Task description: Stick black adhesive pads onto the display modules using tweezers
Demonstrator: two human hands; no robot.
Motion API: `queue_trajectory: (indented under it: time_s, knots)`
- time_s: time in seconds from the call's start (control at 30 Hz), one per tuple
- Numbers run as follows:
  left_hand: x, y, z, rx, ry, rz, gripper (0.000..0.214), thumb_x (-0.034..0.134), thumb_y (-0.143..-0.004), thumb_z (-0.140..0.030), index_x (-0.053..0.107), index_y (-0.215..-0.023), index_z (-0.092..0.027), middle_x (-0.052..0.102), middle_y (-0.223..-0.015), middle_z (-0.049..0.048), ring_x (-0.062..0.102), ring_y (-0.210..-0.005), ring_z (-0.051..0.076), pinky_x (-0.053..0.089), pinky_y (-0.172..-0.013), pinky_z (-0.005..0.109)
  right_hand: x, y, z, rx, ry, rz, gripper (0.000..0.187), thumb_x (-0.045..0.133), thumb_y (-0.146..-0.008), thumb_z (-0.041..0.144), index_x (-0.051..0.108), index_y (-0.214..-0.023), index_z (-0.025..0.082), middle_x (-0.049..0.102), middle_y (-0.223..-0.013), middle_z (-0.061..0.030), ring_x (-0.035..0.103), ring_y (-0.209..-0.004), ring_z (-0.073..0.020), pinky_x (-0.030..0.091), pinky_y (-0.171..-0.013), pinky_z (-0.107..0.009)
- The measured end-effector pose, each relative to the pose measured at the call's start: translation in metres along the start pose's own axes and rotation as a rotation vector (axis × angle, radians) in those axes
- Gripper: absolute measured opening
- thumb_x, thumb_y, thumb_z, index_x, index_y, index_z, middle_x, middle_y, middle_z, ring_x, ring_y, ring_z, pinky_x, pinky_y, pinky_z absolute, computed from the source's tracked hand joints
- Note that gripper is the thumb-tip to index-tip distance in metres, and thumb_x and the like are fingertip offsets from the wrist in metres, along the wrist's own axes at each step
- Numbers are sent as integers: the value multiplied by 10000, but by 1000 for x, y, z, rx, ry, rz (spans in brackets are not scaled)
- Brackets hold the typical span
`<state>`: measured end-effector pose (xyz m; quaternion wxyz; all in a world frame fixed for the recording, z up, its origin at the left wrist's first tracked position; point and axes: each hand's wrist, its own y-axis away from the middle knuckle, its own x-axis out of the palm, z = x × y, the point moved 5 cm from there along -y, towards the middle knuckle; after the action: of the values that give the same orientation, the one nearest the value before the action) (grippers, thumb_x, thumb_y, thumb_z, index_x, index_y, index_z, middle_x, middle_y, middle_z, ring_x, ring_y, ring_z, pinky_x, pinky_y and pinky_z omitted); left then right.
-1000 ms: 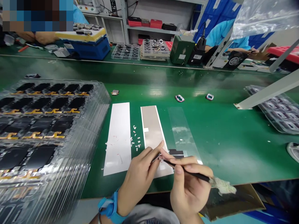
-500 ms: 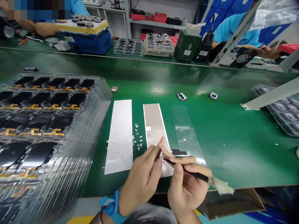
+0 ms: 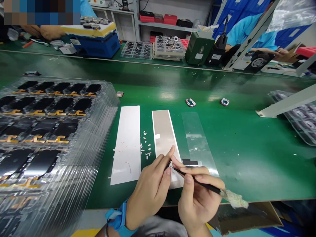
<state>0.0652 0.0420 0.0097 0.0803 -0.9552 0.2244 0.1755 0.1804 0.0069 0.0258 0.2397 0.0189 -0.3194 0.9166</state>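
Stacked clear trays [image 3: 115, 108] of black panels with gold ribbon tails [image 3: 61, 104] fill the left of the bench, and another clear tray [image 3: 301, 120] sits at the right, behind a pale slanted post [image 3: 283, 104]. Straight ahead lie three long strips side by side: a white sheet [image 3: 125, 144], a tan sheet [image 3: 163, 131] and a clear film [image 3: 197, 140] with a small black piece [image 3: 190, 162] on it. Small white scraps [image 3: 146, 148] are scattered between the white and tan sheets, and two small rings [image 3: 190, 102] lie beyond. The left hand [image 3: 149, 192], with a blue wrist strap [image 3: 118, 219], is curled over the near end of the tan sheet, its thumb and fingers closed toward the tweezer tip; whether they pinch anything is too small to tell. The right hand [image 3: 197, 200] grips black tweezers [image 3: 197, 180] like a pen, their tip just beside the left thumb, with a white wad [image 3: 234, 199] at the tail end. The bench is a glossy green mat [image 3: 247, 158]. Across it, a co-worker's hands [image 3: 49, 32] rest near a blue machine [image 3: 96, 44], with shelves [image 3: 158, 23] behind.
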Motion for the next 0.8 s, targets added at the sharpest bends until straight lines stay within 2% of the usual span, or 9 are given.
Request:
queue_trajectory:
  time_s: [0.13,0.3,0.4,0.5,0.6,0.8]
  knots:
    - [0,2,0,-14,-10,8,527,282,-1064,-252,240,-1585,-318,538,-1399,82,593,-1083,220,496,-976,394,-2,-1,1,-7,-5,0,292,506,-900,-59,484,-1042,195,661,-925,-26,736,-891,-148,667,-822,-357]
    - [1,1,-1,-21,-9,18,542,290,-1055,-252,225,-1591,-307,598,-1247,78,615,-933,208,517,-937,407,0,-4,4,-47,14,60,316,513,-876,-87,488,-1026,190,661,-902,-11,733,-918,-128,646,-860,-310]
    - [1,0,0,-22,-16,13,544,298,-1051,-262,234,-1590,-288,601,-1188,83,608,-938,224,524,-910,419,0,-4,5,-63,25,87,361,496,-854,-120,478,-1045,186,660,-934,-16,727,-939,-120,639,-875,-291]
    - [1,0,0,-21,-18,15,546,296,-1049,-265,232,-1591,-285,599,-1207,94,607,-964,238,531,-871,416,-1,-4,4,-56,17,96,365,485,-852,-125,479,-1048,182,658,-933,-22,727,-948,-141,651,-860,-322]
    - [0,1,0,-9,-20,16,545,293,-1053,-256,221,-1591,-308,587,-1264,85,608,-1017,232,524,-901,403,-2,-3,3,-33,-1,75,340,477,-870,-105,483,-1052,183,658,-939,-32,732,-944,-161,658,-855,-363]
    - [1,2,0,-14,-52,21,542,281,-1058,-256,212,-1593,-309,575,-1304,85,607,-1051,227,519,-940,398,-3,-2,1,12,-2,34,302,505,-889,-66,495,-1037,197,665,-925,-32,732,-904,-160,667,-829,-372]
